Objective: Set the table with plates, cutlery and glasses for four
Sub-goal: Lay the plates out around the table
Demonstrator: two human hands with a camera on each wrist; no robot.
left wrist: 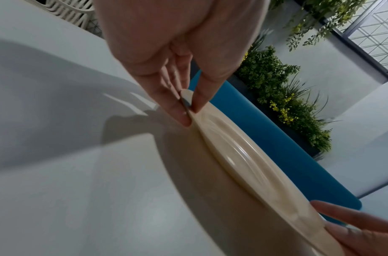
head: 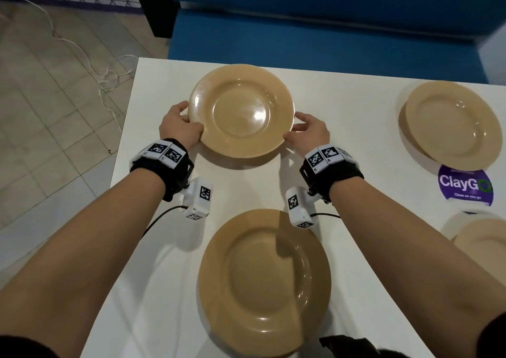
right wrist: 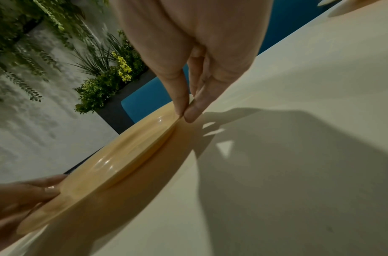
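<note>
A glossy tan plate (head: 241,114) sits at upper centre of the frame on a white counter (head: 342,127). The left hand (head: 179,127) and right hand (head: 308,133) pinch its opposite rims, fingers (left wrist: 177,110) clamped on it. Three matching plates lie nearby. A purple sticker (head: 465,185) reads "ClayGo". Blue seating (head: 315,32) and tiled floor (head: 54,97) lie beyond.
</note>
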